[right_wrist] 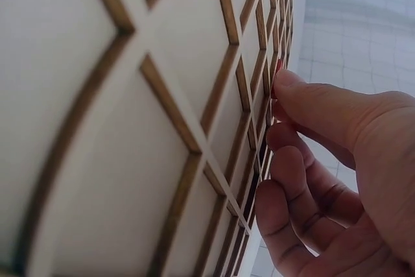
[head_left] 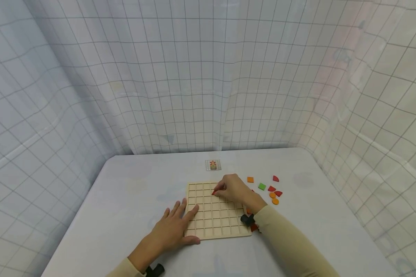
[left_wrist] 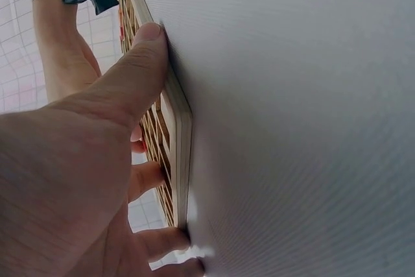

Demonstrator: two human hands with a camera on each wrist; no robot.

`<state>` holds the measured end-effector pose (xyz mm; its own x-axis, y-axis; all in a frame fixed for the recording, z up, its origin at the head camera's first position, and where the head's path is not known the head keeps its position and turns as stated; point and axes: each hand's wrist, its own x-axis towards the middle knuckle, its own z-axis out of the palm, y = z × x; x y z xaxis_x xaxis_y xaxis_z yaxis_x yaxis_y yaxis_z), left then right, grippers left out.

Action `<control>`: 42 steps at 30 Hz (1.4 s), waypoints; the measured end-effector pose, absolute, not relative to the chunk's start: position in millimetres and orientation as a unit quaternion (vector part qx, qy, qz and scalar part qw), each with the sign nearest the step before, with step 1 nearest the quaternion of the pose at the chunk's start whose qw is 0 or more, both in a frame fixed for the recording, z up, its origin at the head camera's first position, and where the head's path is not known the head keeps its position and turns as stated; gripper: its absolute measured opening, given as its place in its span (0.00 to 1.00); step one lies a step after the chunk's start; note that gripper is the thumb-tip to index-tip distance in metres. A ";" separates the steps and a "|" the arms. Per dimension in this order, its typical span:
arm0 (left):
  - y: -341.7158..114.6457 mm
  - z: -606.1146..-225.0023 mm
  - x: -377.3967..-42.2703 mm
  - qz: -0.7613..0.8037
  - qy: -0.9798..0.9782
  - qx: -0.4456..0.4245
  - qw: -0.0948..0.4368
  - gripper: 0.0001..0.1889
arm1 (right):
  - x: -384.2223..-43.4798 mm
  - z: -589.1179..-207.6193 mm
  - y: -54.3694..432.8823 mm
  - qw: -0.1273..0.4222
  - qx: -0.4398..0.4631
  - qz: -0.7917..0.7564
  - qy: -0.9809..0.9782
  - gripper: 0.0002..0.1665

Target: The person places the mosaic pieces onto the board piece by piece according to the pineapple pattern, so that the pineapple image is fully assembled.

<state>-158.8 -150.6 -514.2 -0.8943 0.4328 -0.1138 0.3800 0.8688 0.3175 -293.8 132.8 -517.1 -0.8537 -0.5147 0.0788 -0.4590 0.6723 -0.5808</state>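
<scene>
A light wooden grid board [head_left: 213,233] lies flat on the white table. My right hand [head_left: 234,188] pinches a small red piece [head_left: 213,192] between thumb and fingertips over cells near the board's far edge; its full shape is hidden. In the right wrist view only a sliver of the red piece [right_wrist: 279,67] shows by the thumb. My left hand [head_left: 170,229] rests with spread fingers at the board's left side, index finger on the grid and thumb at the near left corner. The left wrist view shows the thumb [left_wrist: 139,63] pressing along the board's edge [left_wrist: 183,167].
Right of the board lie loose flat pieces: an orange square [head_left: 250,179], a green square [head_left: 262,186], several red quarter-circles [head_left: 275,178] and orange discs [head_left: 275,201]. Another red piece [head_left: 254,227] sits beneath the right wrist. A picture card [head_left: 213,165] lies beyond the board.
</scene>
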 end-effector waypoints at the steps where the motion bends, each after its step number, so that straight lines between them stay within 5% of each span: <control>1: -150.5 -514.0 -158.9 0.145 0.962 0.211 0.091 0.60 | -293.1 -516.9 133.0 0.047 -0.266 -0.305 0.913 0.03; 30: -151.0 -511.1 -155.5 0.157 0.959 0.214 0.096 0.59 | -305.8 -509.9 208.9 -0.010 -0.170 -0.273 0.947 0.16; 42: -150.8 -513.7 -157.0 0.154 0.960 0.212 0.095 0.59 | -316.2 -524.9 248.2 0.014 -0.122 -0.279 0.952 0.20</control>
